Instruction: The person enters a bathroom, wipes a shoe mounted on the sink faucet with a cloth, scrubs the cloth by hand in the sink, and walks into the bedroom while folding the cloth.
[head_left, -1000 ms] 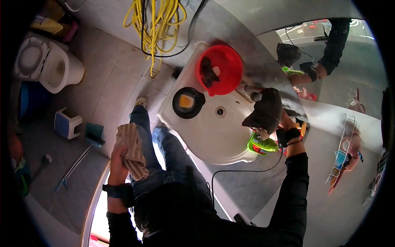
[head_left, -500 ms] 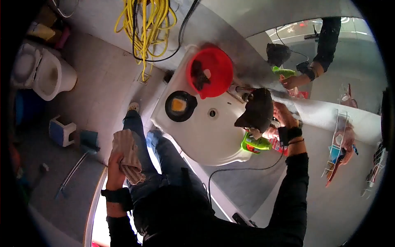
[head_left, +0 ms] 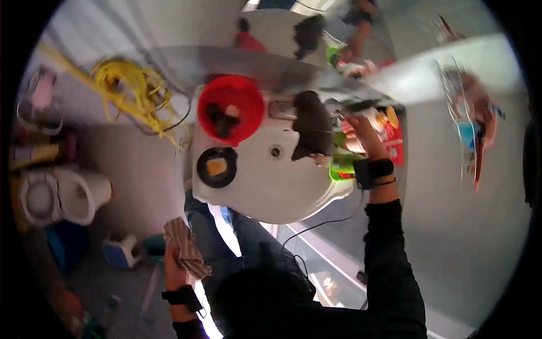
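Note:
My left hand [head_left: 174, 264], low on the left beside my leg, is closed around a striped brown-and-white cloth [head_left: 187, 248]. At the right end of the white sink [head_left: 265, 195], my right hand [head_left: 364, 135] reaches among small items; its fingertips are blurred, and whether it grips anything is unclear. Just left of that hand is a dark, limp-looking piece [head_left: 311, 124], perhaps cloth, over the sink edge. A bright green container [head_left: 341, 164] stands below it, close to my wrist. Red packets [head_left: 392, 144] lie right of the hand.
A red basin [head_left: 248, 93] with something dark inside sits at the sink's back left. In front is a black round dish [head_left: 212, 181] with a yellowish block [head_left: 216, 166]. Yellow hose [head_left: 132, 85] hangs on the wall. A toilet [head_left: 73, 198] and stool [head_left: 121, 250] stand left.
My view has turned, so the sink and basin appear further left. My left hand still holds the striped cloth, and my right hand stays by the items at the sink's right end.

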A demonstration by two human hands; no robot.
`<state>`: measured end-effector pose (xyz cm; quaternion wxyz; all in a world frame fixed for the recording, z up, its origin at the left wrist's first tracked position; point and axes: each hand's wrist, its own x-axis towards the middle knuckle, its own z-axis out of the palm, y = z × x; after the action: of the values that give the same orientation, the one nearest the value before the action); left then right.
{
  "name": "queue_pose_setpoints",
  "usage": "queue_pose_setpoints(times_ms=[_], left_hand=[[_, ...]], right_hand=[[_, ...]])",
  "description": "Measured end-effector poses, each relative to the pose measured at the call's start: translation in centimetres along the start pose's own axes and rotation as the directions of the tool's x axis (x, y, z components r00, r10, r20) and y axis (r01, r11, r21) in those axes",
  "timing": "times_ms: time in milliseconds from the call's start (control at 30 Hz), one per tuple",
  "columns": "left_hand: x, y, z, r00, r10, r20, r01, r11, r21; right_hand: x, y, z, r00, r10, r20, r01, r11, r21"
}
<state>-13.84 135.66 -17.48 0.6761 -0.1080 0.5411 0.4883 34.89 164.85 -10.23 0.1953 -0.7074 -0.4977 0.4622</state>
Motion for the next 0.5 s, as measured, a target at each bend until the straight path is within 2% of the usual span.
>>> queue_pose_setpoints(times_ms=[33, 100, 167, 233, 300, 367, 400, 433, 500], left_hand=[[-0.1, 0.3, 0.7, 1.0, -0.016, 0.009, 0.016, 0.999, 0.04], [-0.2, 0.8, 1.6, 0.999, -0.041, 0.028, 0.037, 0.991, 0.127], [-0.2, 1.0, 2.0, 0.99, -0.116, 0.079, 0.1, 0.978, 0.181], [-0.5, 1.6, 3.6, 0.986, -0.155, 0.057, 0.136, 0.957, 0.255], [-0.5, 1.9, 4.5, 0.982, -0.183, 0.049, 0.155, 0.924, 0.35], [-1.2, 2.1, 5.8, 0.978, -0.206, 0.027, 0.182, 0.914, 0.362], [-1.2, 2.1, 6.3, 0.975, -0.222, 0.016, 0.204, 0.917, 0.342], [-1.2, 2.0, 6.4, 0.976, -0.218, 0.009, 0.2, 0.912, 0.358], [-1.6, 1.7, 6.5, 0.992, -0.102, -0.072, 0.124, 0.872, 0.474]], right_hand=[[-0.3, 0.1, 0.0, 0.989, 0.068, -0.13, -0.066, 0.998, 0.019], [0.3, 2.8, -0.7, 0.98, -0.036, -0.195, 0.019, 0.996, -0.092], [-2.8, 1.1, 1.2, 0.893, -0.152, -0.424, 0.078, 0.979, -0.187], [-4.2, 1.7, 2.5, 0.829, -0.195, -0.524, 0.128, 0.978, -0.162], [-5.2, 1.8, 3.9, 0.775, -0.123, -0.619, 0.071, 0.992, -0.109], [-4.8, 3.3, 5.5, 0.615, -0.26, -0.744, 0.266, 0.957, -0.115], [-5.1, 3.5, 6.0, 0.658, -0.199, -0.726, 0.236, 0.97, -0.052], [-5.1, 4.0, 6.2, 0.657, -0.183, -0.731, 0.233, 0.972, -0.034], [-4.6, 4.9, 6.8, 0.671, -0.197, -0.715, 0.273, 0.962, -0.008]])
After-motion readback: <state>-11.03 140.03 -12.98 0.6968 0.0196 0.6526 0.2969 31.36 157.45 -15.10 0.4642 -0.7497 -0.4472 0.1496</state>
